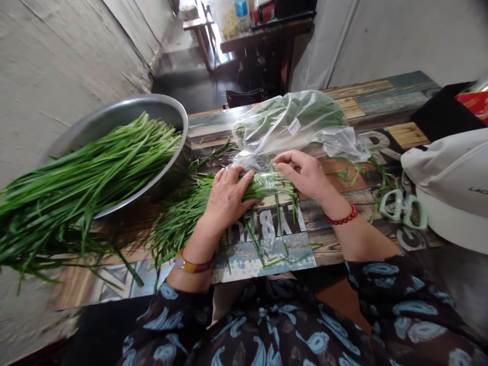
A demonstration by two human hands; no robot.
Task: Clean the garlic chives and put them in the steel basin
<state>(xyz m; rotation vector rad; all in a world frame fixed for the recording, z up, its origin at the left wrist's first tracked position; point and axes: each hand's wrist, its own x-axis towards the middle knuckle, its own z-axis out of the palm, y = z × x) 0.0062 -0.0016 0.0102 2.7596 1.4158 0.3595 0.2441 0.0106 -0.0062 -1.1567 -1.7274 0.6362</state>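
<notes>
A bunch of garlic chives (183, 211) lies on the table in front of me, its pale stalks to the right. My left hand (227, 195) rests over the bunch, fingers curled across it and the thumb on the near side. Clear plastic wrapping (269, 184) shows around the stalks. My right hand (303, 173) is just above the stalk ends, thumb and forefinger pinched at the edge of the clear plastic; the exact hold is partly hidden. A few loose chive leaves (282, 223) hang from the bunch onto the tabletop.
A large metal basin (179, 127) heaped with chives (95, 168) stands at the left. Behind my hands lies a clear plastic bag (301, 117) of greens. Pale green glasses (404, 208) and a light cap (453, 178) sit at the right. Another table (267, 35) stands beyond.
</notes>
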